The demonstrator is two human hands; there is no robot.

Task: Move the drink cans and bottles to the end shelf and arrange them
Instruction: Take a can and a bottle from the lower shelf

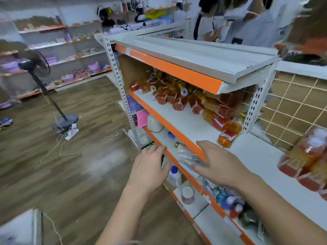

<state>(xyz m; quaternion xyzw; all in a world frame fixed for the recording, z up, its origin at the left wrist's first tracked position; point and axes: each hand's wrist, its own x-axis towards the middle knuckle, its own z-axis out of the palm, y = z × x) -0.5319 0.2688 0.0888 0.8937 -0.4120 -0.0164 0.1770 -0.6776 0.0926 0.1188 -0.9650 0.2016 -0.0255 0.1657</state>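
Note:
Several orange drink bottles with red labels (178,96) stand in a row on the white middle shelf (178,119) of an orange-edged rack. One bottle (229,134) stands at the near end of that row. More such bottles (307,160) sit blurred at the right edge. My left hand (150,167) hovers with straight fingers beside the lower shelf's orange edge and holds nothing. My right hand (221,165) is spread flat over the middle shelf's front edge, empty, a little short of the near bottle.
The top shelf (194,55) overhangs the bottles. Lower shelves hold small toiletry bottles (174,175) and a white appliance (154,123). A standing fan (35,66), a power strip and loose cables (70,133) lie on the wooden floor to the left. People stand behind the rack.

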